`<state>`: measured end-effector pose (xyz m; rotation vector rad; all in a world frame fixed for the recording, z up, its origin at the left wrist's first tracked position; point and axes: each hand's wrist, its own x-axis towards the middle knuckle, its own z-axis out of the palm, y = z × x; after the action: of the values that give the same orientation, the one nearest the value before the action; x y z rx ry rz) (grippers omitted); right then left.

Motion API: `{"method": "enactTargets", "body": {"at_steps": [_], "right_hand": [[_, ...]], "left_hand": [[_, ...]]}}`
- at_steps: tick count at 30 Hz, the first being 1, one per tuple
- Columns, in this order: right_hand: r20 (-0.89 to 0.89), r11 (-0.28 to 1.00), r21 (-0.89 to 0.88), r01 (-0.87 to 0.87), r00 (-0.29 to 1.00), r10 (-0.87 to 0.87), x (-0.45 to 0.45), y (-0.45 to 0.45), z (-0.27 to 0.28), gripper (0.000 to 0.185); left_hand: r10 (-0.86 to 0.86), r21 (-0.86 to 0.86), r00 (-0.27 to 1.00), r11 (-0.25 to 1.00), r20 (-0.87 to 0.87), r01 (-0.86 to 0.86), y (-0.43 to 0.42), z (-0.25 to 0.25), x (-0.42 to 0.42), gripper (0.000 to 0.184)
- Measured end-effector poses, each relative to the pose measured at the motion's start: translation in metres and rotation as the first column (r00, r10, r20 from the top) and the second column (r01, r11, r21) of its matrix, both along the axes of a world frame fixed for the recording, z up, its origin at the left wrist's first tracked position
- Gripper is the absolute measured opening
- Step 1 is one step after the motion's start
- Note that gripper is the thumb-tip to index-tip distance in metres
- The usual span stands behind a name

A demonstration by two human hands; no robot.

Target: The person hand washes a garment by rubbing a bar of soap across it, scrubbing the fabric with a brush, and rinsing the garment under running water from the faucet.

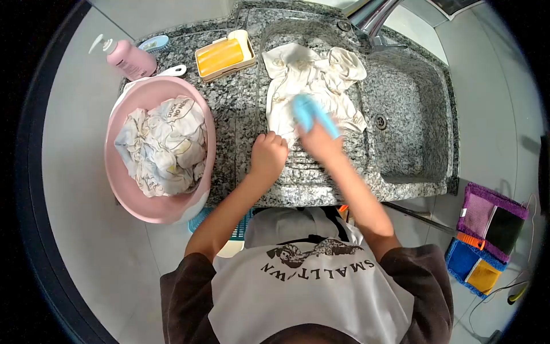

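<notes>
A wet-looking off-white garment (286, 69), perhaps a small shirt, lies spread on the ribbed washboard (312, 166) of the granite sink. At its lower left edge, my left hand (269, 153) is closed with the fingers curled on the cloth. My right hand (322, 143) is wrapped round a light blue scrubbing brush (309, 110), which rests over the middle of the garment. Motion smears the brush and the right fingers. The brush's bristles are hidden underneath.
On the left stands a pink basin (157, 215) with crumpled printed clothes (166, 143). Behind it are a pink pump bottle (132, 60), another blue brush (154, 43) and a tray of yellow soap bars (220, 56). To the right are the sink bowl (412, 114), tap (375, 20) and hanging mop pads (487, 223).
</notes>
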<state>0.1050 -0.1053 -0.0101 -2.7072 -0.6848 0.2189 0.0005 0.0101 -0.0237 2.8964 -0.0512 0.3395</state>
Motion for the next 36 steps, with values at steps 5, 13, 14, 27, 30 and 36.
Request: {"method": "enactTargets", "body": {"at_steps": [5,13,14,27,30,36], "right_hand": [[0.137,0.981,-0.090,0.171,0.978,-0.158,0.031,-0.032,-0.015,0.050],[0.151,0.988,-0.010,0.156,0.977,-0.153,0.023,-0.038,-0.020,0.050],[0.043,0.983,-0.047,0.180,0.983,-0.178,0.026,-0.035,-0.006,0.050],[0.028,0.995,-0.094,0.029,0.999,-0.027,-0.018,0.006,0.003,0.053],[0.076,0.957,-0.212,0.200,0.979,-0.188,0.033,-0.020,0.014,0.051],[-0.095,0.977,-0.116,-0.181,0.981,0.170,-0.001,0.017,0.006,0.052]], "left_hand": [[-0.007,0.056,1.000,0.998,-0.010,0.007,0.003,0.000,-0.009,0.015],[0.014,-0.030,1.000,0.999,-0.016,-0.014,0.003,-0.001,-0.017,0.015],[0.004,-0.020,1.000,1.000,-0.010,-0.004,0.003,0.003,-0.019,0.015],[0.073,-0.145,0.993,0.988,0.093,-0.059,-0.006,0.005,0.005,0.016],[0.039,-0.090,0.999,0.995,-0.017,-0.040,-0.002,0.001,0.017,0.014],[-0.295,-0.116,0.955,0.950,-0.025,0.290,0.013,0.014,-0.005,0.013]]}}
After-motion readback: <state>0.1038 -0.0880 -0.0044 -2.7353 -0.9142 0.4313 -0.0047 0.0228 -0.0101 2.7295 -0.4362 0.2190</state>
